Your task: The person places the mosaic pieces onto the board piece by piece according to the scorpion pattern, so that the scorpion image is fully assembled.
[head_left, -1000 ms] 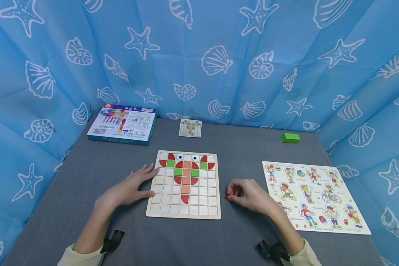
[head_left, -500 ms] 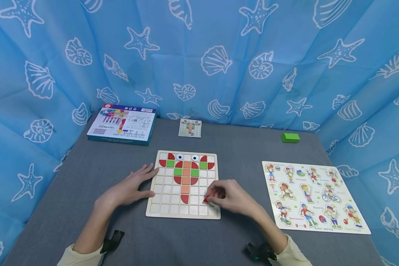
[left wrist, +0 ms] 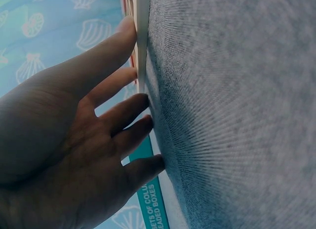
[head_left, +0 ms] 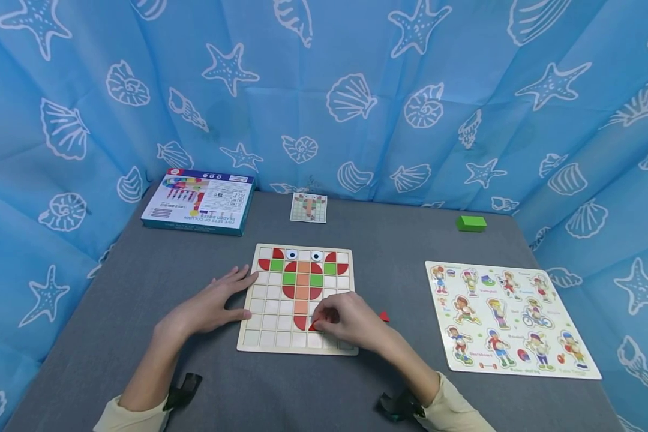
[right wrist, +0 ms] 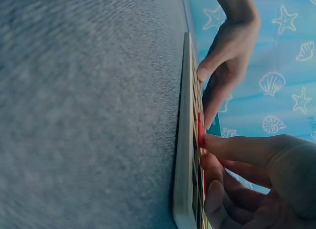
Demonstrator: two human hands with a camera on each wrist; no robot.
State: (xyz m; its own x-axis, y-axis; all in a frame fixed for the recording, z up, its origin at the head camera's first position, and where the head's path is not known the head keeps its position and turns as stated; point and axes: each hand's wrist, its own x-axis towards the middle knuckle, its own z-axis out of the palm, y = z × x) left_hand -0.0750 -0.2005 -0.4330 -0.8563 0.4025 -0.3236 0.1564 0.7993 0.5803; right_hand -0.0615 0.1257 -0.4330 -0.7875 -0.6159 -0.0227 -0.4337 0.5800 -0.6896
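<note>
A wooden grid board point(head_left: 268, 339) lies on the grey table, with red, green and orange tiles and two eye pieces set in its squares. My left hand point(head_left: 210, 307) touches the board's left edge, fingers spread and thumb apart; in the left wrist view the thumb and index finger meet the rim. Over the lower part of the board, my right hand point(head_left: 351, 321) pinches a small red tile point(right wrist: 201, 133) between thumb and fingers. This tile sits just right of the lowest red tile point(head_left: 300, 323); its full shape is hidden by the fingertips.
A red triangular piece point(head_left: 384, 316) lies right of the board, partly behind the right hand. Behind the board is a pattern card point(head_left: 308, 209). A flat box point(head_left: 198, 203) stands back left, a green block point(head_left: 471, 224) back right, a picture puzzle point(head_left: 510, 321) at right.
The right hand has moved left from the table onto the board, carrying the small red tile. A red triangular piece on the table has come into sight behind it. The left hand stays put.
</note>
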